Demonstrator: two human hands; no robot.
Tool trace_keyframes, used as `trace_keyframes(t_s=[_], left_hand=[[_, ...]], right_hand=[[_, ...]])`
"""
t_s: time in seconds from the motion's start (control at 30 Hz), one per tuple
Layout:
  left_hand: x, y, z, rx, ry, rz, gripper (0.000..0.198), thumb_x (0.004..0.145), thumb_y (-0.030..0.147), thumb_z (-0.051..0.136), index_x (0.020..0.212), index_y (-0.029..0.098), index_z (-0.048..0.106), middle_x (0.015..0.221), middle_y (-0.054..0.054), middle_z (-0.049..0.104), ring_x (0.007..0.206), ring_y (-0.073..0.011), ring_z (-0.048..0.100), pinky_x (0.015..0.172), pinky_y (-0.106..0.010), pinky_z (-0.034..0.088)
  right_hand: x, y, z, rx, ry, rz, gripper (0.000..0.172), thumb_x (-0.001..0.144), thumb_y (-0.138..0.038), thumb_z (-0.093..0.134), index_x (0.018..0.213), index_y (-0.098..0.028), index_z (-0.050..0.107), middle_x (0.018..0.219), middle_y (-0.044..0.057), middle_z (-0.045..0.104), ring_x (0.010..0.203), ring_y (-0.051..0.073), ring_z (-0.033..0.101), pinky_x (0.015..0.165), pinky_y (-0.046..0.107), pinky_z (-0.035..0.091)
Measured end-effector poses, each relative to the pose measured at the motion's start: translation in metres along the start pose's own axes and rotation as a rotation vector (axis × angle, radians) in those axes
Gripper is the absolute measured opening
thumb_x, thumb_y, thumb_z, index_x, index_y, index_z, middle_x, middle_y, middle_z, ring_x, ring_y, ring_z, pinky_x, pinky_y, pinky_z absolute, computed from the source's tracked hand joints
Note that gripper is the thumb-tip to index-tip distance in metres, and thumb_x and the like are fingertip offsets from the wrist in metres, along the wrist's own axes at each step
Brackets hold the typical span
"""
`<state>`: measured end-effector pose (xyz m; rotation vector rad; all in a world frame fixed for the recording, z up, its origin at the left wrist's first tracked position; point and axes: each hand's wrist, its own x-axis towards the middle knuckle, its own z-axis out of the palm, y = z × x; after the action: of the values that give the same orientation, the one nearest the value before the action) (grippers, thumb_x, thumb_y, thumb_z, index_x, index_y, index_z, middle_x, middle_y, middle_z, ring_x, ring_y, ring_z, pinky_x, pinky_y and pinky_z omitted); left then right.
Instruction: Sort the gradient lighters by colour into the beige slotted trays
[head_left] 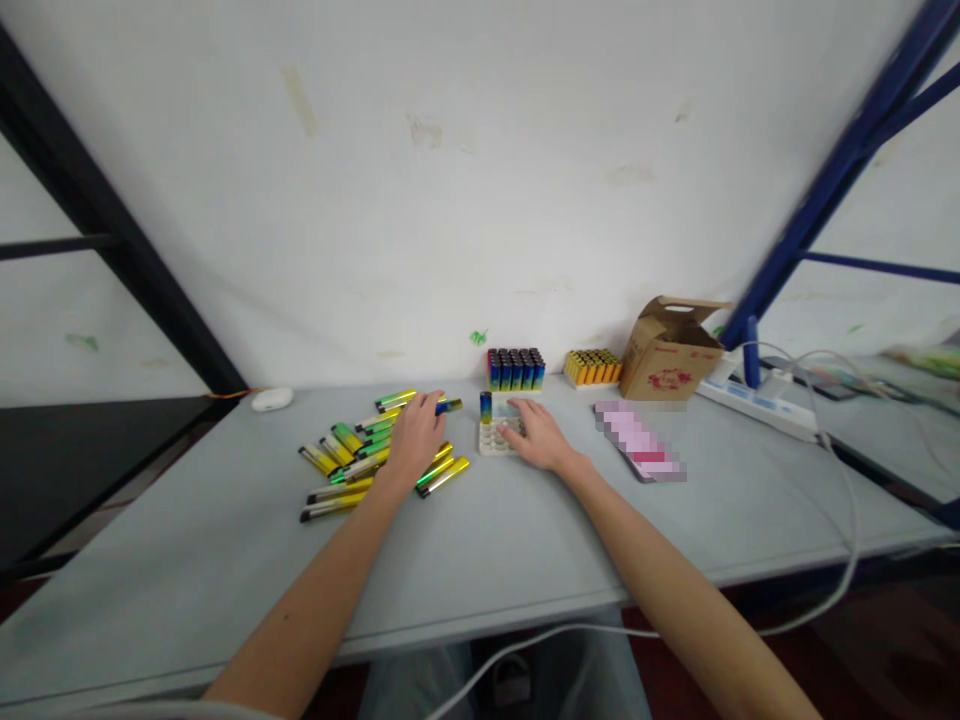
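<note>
My left hand is over a loose heap of slim metallic tubes with yellow-green gradient bodies. Its fingers close on one tube with a blue end that sticks out to the right. My right hand lies with its fingers on a white grid holder, and its palm hides most of the holder. A single blue-and-yellow tube stands upright at the holder's far left corner.
Against the wall on the grey table stand a block of upright blue tubes, a block of orange tubes and an open cardboard box. A pixelated pink item, a white power strip and a white oval case also lie there.
</note>
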<state>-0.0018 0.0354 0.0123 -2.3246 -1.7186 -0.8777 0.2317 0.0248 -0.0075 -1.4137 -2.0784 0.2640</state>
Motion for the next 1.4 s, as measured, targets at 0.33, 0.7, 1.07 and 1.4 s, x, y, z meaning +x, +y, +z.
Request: trace_keyframes(t_s=[0.33, 0.7, 1.07, 1.4], left_hand=[[-0.001, 0.015, -0.029, -0.335, 0.341, 0.188, 0.037, 0.087, 0.031, 0.059, 0.122, 0.020, 0.053, 0.100, -0.005, 0.065, 0.096, -0.0200, 0.062, 0.092, -0.035, 0.049], [-0.017, 0.047, -0.035, -0.342, 0.497, 0.471, 0.021, 0.086, 0.031, 0.065, 0.103, 0.023, 0.057, 0.092, -0.004, 0.069, 0.093, -0.0209, 0.064, 0.090, -0.039, 0.050], [-0.027, 0.049, -0.026, -0.318, 0.385, 0.341, 0.042, 0.090, 0.037, 0.055, 0.127, 0.019, 0.046, 0.110, -0.010, 0.066, 0.105, -0.0234, 0.061, 0.095, -0.040, 0.048], [-0.028, 0.045, -0.011, -0.260, -0.117, 0.415, 0.020, 0.089, 0.028, 0.052, 0.098, 0.020, 0.068, 0.101, -0.008, 0.073, 0.098, -0.0224, 0.065, 0.092, -0.041, 0.050]], right_hand=[[-0.009, -0.033, -0.015, 0.174, 0.365, -0.271, 0.035, 0.087, -0.026, 0.053, 0.120, -0.016, 0.055, 0.119, 0.013, 0.060, 0.115, 0.024, 0.052, 0.102, 0.039, 0.041], [-0.014, -0.054, -0.009, 0.330, 0.212, -0.313, 0.037, 0.079, -0.026, 0.061, 0.115, -0.020, 0.059, 0.112, 0.010, 0.067, 0.104, 0.023, 0.061, 0.095, 0.038, 0.046], [-0.001, -0.046, -0.005, 1.046, 0.027, 0.009, 0.025, 0.081, -0.041, 0.060, 0.091, -0.019, 0.061, 0.075, 0.001, 0.061, 0.065, 0.014, 0.056, 0.063, 0.027, 0.046], [0.003, -0.027, -0.043, 1.739, -0.164, 0.450, 0.044, 0.077, -0.065, 0.048, 0.070, -0.021, 0.046, 0.050, -0.008, 0.029, 0.041, 0.008, 0.022, 0.036, 0.018, 0.017]])
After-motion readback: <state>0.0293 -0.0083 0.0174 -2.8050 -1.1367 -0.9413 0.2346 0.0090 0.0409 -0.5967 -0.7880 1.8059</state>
